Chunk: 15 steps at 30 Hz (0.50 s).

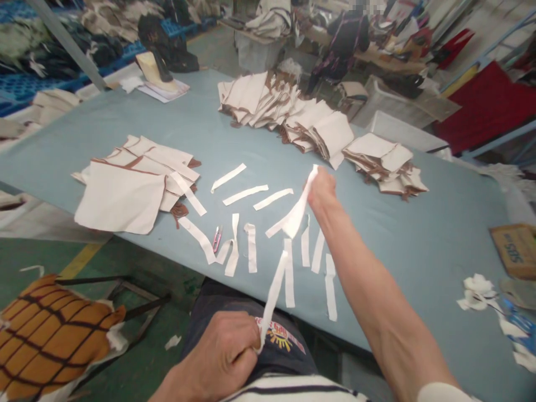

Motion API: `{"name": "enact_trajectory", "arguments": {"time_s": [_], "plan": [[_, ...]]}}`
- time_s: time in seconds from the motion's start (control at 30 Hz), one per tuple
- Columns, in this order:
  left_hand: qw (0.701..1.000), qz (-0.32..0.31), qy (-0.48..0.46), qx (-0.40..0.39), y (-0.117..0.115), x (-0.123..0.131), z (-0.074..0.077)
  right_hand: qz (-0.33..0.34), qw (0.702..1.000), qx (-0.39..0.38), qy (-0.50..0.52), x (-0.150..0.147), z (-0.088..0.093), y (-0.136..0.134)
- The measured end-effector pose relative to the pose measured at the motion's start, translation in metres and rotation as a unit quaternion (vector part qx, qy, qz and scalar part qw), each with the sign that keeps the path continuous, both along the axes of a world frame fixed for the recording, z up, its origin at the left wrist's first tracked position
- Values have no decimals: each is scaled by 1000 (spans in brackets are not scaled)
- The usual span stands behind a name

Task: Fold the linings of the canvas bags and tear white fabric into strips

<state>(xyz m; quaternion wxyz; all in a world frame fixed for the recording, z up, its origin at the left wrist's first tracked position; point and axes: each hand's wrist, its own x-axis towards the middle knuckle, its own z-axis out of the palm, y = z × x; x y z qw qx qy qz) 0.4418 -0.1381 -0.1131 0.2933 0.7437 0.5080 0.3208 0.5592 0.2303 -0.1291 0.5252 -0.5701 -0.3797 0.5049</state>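
Note:
My left hand (226, 354), closed low in front of my body, grips one end of a narrow white fabric strip (274, 296) that slants up toward the table edge. Stretched out over the table, my right hand (321, 187) is closed on another length of white fabric strip (298, 215), which widens as it hangs down. Whether the two lengths join, I cannot tell. Several loose white strips lie around them, one of them a short strip (251, 248) near the front edge. Pink-handled thread snips (217, 239) rest among the strips.
Stacked cream fabric pieces (121, 195) with brown edging lie at the left of the blue-green table (176, 120). More piles (326, 131) line the far edge. A cardboard box (515, 248) and white scraps (477, 291) are at right; a cushioned chair (58, 335) stands lower left.

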Motion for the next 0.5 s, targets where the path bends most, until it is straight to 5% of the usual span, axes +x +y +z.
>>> {"name": "enact_trajectory", "arguments": {"time_s": [0.13, 0.3, 0.37, 0.5], "plan": [[999, -6, -39, -18, -8, -6, 0, -68, 997, -2, -26, 17, 19, 23], [938, 232, -127, -223, -1, -26, 2, -13, 997, 64, -42, 32, 24, -1], [912, 304, -144, -236, 2, -36, 2, 24, 995, 84, -45, 34, 19, -19], [892, 352, -161, -234, 6, -54, 0, 70, 991, 100, -55, 37, 7, -48]]}}
